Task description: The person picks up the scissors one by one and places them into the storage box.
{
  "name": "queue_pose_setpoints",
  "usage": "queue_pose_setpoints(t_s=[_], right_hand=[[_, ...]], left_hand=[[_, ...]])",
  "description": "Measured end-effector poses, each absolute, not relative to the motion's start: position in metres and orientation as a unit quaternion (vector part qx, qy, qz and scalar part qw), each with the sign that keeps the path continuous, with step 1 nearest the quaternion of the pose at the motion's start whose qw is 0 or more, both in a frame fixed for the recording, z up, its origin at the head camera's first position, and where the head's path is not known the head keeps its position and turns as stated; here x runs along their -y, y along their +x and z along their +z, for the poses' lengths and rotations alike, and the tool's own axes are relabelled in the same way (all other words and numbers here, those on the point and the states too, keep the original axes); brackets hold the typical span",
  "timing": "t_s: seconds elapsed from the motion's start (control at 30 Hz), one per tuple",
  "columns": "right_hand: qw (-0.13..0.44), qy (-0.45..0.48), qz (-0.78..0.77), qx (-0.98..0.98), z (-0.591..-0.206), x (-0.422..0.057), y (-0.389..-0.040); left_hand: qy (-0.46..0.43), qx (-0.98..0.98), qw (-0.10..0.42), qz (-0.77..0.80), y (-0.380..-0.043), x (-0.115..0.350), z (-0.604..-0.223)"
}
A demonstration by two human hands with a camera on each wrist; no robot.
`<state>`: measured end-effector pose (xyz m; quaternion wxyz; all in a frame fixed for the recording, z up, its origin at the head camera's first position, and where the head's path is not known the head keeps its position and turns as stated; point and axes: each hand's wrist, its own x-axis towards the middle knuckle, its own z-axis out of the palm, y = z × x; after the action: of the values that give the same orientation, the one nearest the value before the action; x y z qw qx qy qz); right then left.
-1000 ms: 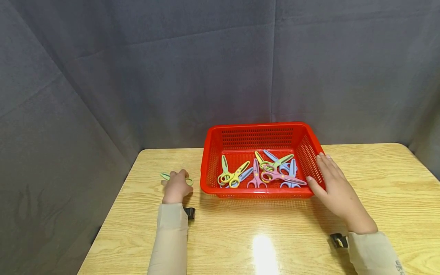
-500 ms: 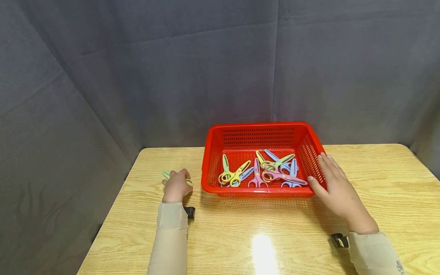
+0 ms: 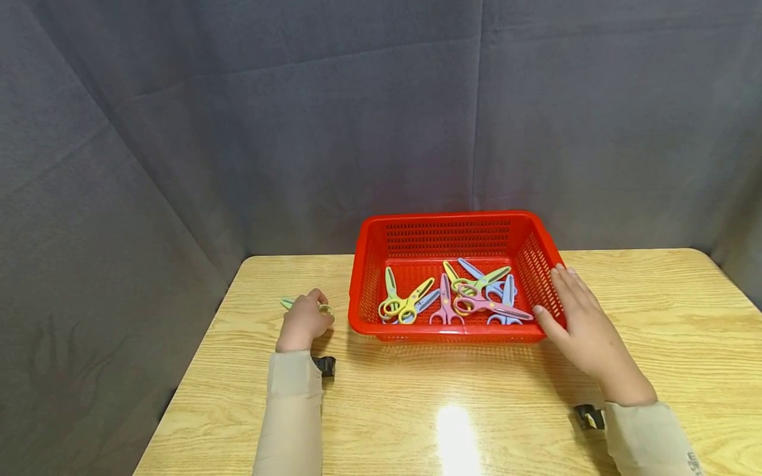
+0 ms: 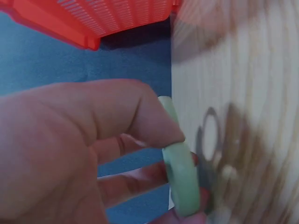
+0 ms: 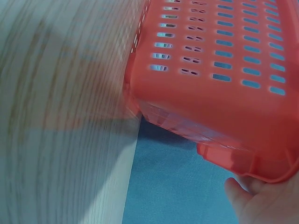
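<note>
My left hand (image 3: 303, 322) is at the left part of the table, pinching a pair of light green scissors (image 3: 287, 303). Their tip sticks out to the left of the fingers and a handle loop shows on the right. In the left wrist view, thumb and fingertips hold the green scissors (image 4: 184, 179) close over the wood, with a shadow beside them. My right hand (image 3: 586, 344) rests on the right rim of a red plastic basket (image 3: 458, 328), fingers straight along its side and thumb at the front corner.
Inside the basket lie several scissors, among them a yellow pair (image 3: 409, 305), a pink pair (image 3: 443, 301) and a blue pair (image 3: 507, 291). A grey curtain (image 3: 357, 132) hangs behind and left of the wooden table (image 3: 387, 396).
The left wrist has shifted slightly left and the hand has turned a little, keeping the green scissors. The right hand and the basket have stayed in place.
</note>
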<state>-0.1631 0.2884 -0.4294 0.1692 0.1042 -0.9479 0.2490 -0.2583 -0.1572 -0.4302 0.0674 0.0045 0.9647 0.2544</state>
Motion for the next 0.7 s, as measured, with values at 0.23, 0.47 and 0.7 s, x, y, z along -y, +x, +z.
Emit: queue_pose_setpoints(t_s=[0.23,0.47,0.7], right_hand=[[0.171,0.105,0.249,0.948,-0.4294,-0.288,-0.1628],[0.17,0.103,0.247,0.949,-0.4292,-0.2883,-0.1625],[0.17,0.103,0.247,0.948,-0.4296,-0.2882,-0.1623]], left_hand=[[0.002,-0.949,0.086,0.302,-0.2567,0.1568,-0.4265],[0.015,-0.948,0.049,0.314,-0.257,0.1566,-0.4251],[0.018,-0.944,0.031,0.327,-0.2558,0.1562,-0.4243]])
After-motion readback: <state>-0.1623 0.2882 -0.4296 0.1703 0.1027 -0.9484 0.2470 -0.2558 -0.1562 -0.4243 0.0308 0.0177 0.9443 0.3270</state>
